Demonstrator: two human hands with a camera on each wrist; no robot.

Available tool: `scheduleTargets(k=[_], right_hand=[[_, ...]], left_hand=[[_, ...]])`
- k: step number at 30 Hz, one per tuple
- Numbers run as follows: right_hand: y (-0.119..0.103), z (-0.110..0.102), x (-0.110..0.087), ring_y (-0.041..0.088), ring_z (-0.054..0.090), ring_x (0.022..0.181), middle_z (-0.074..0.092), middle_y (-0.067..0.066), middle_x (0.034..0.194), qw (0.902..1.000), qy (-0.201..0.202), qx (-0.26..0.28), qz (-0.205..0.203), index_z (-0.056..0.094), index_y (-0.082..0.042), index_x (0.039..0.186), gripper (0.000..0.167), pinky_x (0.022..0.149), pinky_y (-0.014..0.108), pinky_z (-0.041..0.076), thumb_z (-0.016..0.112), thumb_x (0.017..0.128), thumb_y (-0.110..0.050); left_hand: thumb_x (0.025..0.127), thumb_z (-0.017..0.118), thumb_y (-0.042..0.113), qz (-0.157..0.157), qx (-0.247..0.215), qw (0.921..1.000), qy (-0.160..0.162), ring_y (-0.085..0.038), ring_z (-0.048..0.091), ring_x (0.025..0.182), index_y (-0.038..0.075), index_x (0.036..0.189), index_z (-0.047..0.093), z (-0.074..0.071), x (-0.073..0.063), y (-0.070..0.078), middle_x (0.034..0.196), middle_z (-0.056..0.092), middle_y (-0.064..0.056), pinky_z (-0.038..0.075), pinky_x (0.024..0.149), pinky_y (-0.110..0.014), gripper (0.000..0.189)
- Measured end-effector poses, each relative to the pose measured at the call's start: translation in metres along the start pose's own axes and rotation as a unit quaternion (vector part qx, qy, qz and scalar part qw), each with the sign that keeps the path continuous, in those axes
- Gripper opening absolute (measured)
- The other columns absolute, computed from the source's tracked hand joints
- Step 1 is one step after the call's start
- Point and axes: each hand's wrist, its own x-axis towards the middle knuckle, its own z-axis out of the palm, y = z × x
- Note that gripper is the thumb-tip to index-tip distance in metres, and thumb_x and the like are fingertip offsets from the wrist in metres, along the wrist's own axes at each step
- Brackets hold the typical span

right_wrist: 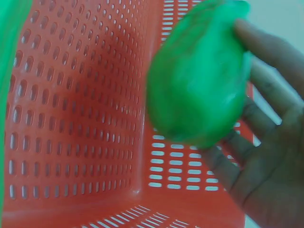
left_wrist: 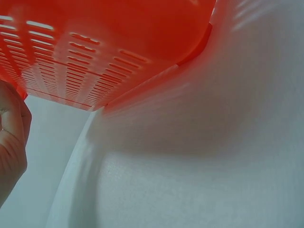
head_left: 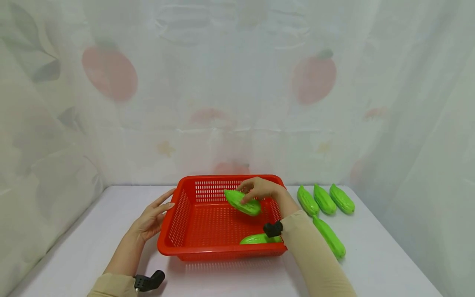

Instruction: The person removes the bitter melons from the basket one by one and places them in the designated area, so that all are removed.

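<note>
My right hand [head_left: 259, 187] grips a bright green bitter melon [head_left: 242, 203] over the inside of a red plastic basket [head_left: 208, 250]. In the right wrist view this bitter melon [right_wrist: 197, 76] looks blurred, with the fingers along one side of it. Another bitter melon [head_left: 259, 239] lies in the basket at the near right corner, partly hidden by the front rim. At the basket's left side my left hand [head_left: 151, 218] holds the rim. Only part of the left hand [left_wrist: 10, 137] shows in the left wrist view, beside the slotted basket wall [left_wrist: 109, 42].
To the right of the basket, three bitter melons [head_left: 324, 200] lie side by side on the white table [head_left: 371, 251]. One longer green gourd [head_left: 329, 237] lies nearer, beside the right sleeve. A pale curtain [head_left: 237, 103] with fruit prints hangs behind the table.
</note>
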Motion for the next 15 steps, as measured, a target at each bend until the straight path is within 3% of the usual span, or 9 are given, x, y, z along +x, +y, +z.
scheduleTargets(k=[6, 15], right_hand=[[-0.008, -0.003, 0.001, 0.018, 0.062, 0.1, 0.064, 0.01, 0.124, 0.9958, 0.038, 0.082, -0.012, 0.063, -0.017, 0.13, 0.049, 0.077, 0.031, 0.059, 0.076, 0.083, -0.024], [-0.022, -0.012, -0.003, 0.017, 0.065, 0.095, 0.065, 0.013, 0.126, 0.9843, 0.096, 0.145, -0.032, 0.064, -0.017, 0.128, 0.047, 0.072, 0.029, 0.059, 0.076, 0.083, -0.02]], left_hand=[[0.104, 0.045, 0.012, 0.001, -0.002, 1.0, -0.005, -0.011, 0.072, 0.092, 0.022, 0.16, 0.011, 0.001, -0.001, -0.001, 0.111, 0.07, 0.007, 0.063, 0.078, -0.03, 0.066], [0.104, 0.045, 0.013, -0.001, -0.003, 1.0, 0.0, -0.011, 0.072, 0.093, 0.024, 0.16, 0.013, 0.001, -0.001, -0.001, 0.111, 0.07, 0.007, 0.062, 0.079, -0.031, 0.065]])
